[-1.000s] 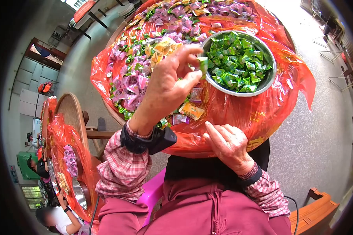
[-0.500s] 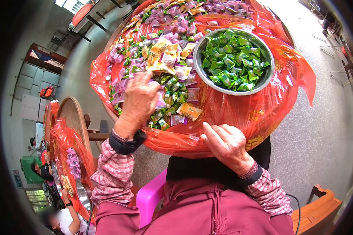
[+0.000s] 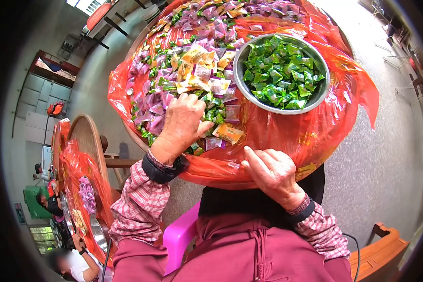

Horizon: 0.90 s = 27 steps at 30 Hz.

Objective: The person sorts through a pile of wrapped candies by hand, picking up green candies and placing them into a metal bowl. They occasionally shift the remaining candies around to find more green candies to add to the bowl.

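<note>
My left hand [image 3: 182, 121] is over the pile of wrapped sweets, its fingers curled down among green-wrapped sweets [image 3: 215, 112] and its thumb out to the side. The curled fingers hide whatever is under them. Purple-wrapped sweets [image 3: 156, 105] lie to its left, and yellow-wrapped sweets [image 3: 195, 56] just beyond it. A single orange-yellow packet [image 3: 228, 133] sits right of the thumb. My right hand [image 3: 271, 173] rests at the near table edge on red plastic sheeting [image 3: 277, 131], fingers loosely out, nothing seen in it. A metal bowl [image 3: 238, 84] full of green-wrapped sweets stands on the sheeting.
More mixed sweets [image 3: 263, 10] cover the far side of the round table. At the left, a second table [image 3: 87, 129] with red plastic holds more sweets, and people work beside it. A pink stool [image 3: 179, 237] is under me; a wooden bench [image 3: 380, 256] stands lower right.
My left hand has moved right and slightly nearer, from the purple sweets onto the green ones. The purple packet seen by its fingers is now out of sight. My right hand has stayed put.
</note>
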Tool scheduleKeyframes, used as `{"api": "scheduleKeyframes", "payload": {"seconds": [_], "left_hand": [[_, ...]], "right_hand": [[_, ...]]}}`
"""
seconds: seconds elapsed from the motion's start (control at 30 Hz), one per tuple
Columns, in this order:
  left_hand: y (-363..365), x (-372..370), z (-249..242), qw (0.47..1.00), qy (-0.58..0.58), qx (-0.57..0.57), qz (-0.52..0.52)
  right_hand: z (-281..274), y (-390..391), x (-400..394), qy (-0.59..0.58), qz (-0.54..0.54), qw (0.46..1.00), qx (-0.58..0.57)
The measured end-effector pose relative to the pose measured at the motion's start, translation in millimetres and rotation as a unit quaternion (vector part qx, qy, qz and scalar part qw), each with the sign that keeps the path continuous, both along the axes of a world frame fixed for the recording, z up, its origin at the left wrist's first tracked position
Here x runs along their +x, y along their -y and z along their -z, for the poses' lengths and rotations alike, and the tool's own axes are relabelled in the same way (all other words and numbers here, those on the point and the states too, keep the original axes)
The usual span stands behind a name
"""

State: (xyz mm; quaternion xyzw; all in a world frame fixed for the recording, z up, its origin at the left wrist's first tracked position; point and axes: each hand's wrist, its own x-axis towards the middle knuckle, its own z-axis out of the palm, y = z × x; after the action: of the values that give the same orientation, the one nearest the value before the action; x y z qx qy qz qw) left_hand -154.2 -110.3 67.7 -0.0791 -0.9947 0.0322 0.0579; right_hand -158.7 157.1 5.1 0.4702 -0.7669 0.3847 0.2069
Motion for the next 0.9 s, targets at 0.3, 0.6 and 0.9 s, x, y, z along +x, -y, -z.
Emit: {"api": "scheduleKeyframes", "payload": {"seconds": [0.3,0.6,0.9], "left_hand": [[15,5,-12,0.996,0.085,0.032,0.009],[13,7,6,0.999,0.034,0.006,0.015],[-1,0,9,1.000,0.022,0.012,-0.009]], "right_hand": [[1,-1,-1,0.001,-0.005,1.000,0.004],[1,0,0,-0.006,0.002,1.000,0.000],[0,0,0,0.001,0.000,1.000,-0.001]]}}
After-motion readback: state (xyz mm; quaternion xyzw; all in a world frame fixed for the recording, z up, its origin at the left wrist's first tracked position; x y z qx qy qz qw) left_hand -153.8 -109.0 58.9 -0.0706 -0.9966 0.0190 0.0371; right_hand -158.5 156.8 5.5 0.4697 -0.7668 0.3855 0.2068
